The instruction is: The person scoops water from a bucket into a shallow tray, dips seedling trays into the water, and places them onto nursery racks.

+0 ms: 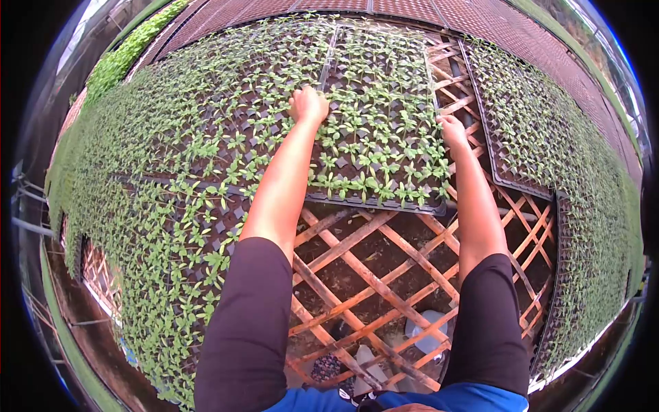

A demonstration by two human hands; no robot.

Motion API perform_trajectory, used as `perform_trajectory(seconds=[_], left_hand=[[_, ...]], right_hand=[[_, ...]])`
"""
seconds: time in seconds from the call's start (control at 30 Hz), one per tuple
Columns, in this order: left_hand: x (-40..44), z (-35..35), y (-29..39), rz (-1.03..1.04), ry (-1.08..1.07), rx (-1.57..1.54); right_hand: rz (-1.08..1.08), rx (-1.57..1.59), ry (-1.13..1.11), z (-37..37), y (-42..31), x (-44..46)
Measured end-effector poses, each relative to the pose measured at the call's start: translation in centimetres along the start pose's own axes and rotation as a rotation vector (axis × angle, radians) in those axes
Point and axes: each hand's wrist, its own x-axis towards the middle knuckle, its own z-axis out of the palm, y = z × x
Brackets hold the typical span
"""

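A black seedling tray [374,202] full of small green seedlings lies on the wooden lattice in front of me. My left hand [309,106] is closed at its left edge, where it meets the neighbouring tray, with the fingertips partly hidden. On the opposite side, my right hand [452,130] has its fingers curled around the tray's right edge. Leaves hide most of the soil cells.
More seedling trays [226,117] spread left, and another block [542,117] stands right beyond a gap. Crossed wooden slats [384,275] show bare ground beneath. A pale container [427,331] lies below them. Reddish-brown trays [384,5] line the back.
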Motion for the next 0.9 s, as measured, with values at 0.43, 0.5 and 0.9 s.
perform_trajectory(seconds=[0.43, 0.5, 0.9], left_hand=[[-19.1, -6.6, 2.7, 0.511, 0.269, -0.493], [-24.2, -7.7, 2.3, 0.553, 0.21, -0.541], [-47.7, -19.7, -6.2, 0.757, -0.065, -0.421]], right_hand=[[0.1, 0.206, 0.109, -7.0, 1.0, -23.6], [0.073, 0.197, 0.133, -6.3, 1.2, -30.0], [0.056, 0.146, -0.205, -5.6, -0.5, -54.8]])
